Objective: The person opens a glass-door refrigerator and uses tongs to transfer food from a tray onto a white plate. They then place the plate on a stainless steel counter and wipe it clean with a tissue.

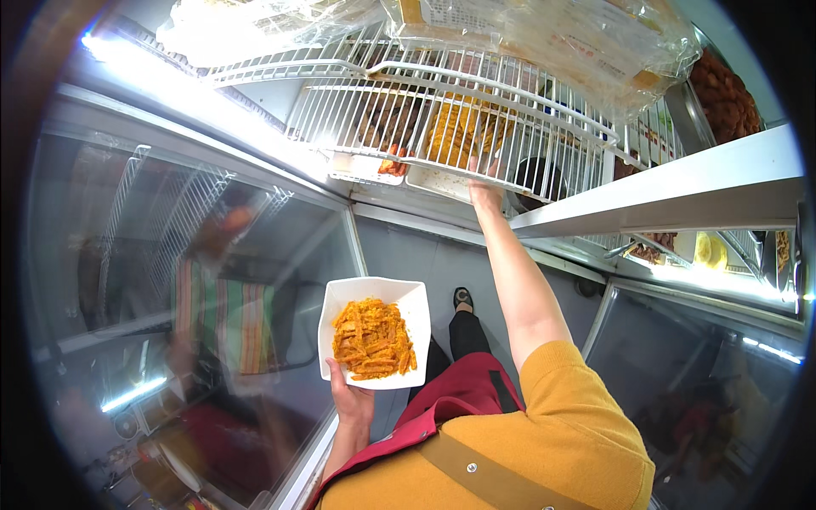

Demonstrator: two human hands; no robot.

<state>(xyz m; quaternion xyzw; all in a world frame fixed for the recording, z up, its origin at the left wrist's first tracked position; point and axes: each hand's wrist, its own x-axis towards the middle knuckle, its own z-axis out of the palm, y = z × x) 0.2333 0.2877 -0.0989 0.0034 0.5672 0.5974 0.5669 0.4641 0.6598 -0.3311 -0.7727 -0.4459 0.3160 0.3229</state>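
Note:
My left hand [352, 396] holds a white square bowl [417, 306] from below, the thumb over its near rim. Orange, crumb-coated sticks of food [373, 341] are heaped in the bowl. My right arm reaches into an upright refrigerated cabinet, and my right hand [486, 182] is under a white wire shelf [510, 95], at the near right edge of a white tray [440, 182] of yellow-orange food [456, 134]. The wires partly hide its fingers, so whether they grip the tray cannot be told. Left of it is another white tray [366, 169] with some red-orange food.
Clear plastic bags [548, 44] lie on the upper wire shelf. A dark round container [539, 182] stands right of my right hand. Glass doors [191, 255] hang at left and right, with a white cabinet post [669, 182] between compartments. A metal tray of reddish-brown food [723, 95] is at upper right.

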